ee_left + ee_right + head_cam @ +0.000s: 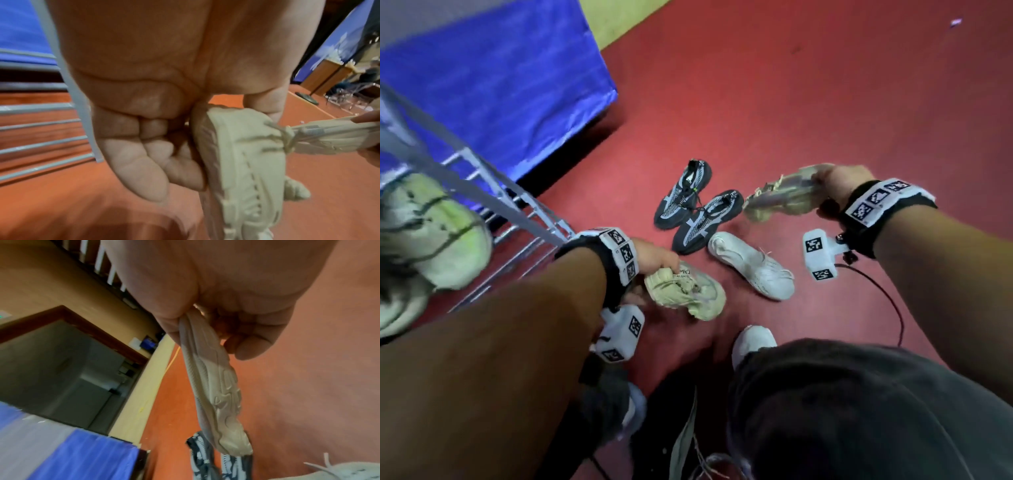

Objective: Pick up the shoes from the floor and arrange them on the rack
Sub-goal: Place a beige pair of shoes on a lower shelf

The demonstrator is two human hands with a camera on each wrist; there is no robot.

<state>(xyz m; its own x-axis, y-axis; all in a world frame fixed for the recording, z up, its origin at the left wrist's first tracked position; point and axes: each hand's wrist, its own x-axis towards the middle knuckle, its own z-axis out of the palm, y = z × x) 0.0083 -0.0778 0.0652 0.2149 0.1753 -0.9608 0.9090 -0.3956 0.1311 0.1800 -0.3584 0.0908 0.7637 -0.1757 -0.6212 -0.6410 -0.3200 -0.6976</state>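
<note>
Below the left hand (654, 257): fingers curled round the heel of one beige shoe (685, 289) | right hand (835, 186) pinches its mate (779, 198), toe hanging clear of floor | paired for rack (493, 202), left of grip | dark pair (693, 209) between grips.

Both forearms extend forward and down, each wrist wrapped in a black band with white tag markers. Left hand (654, 257) low, near the body: thumb and fingers curled, pinching the heel end of a beige shoe (688, 291). Right hand (839, 185) reaches farther out and sits higher; fingers and thumb clamped on the rear of a second beige shoe (780, 200), which hangs nose-down. Head view motion-blurred here, so exact finger placement is probably a pinch, not a full wrap.
</note>
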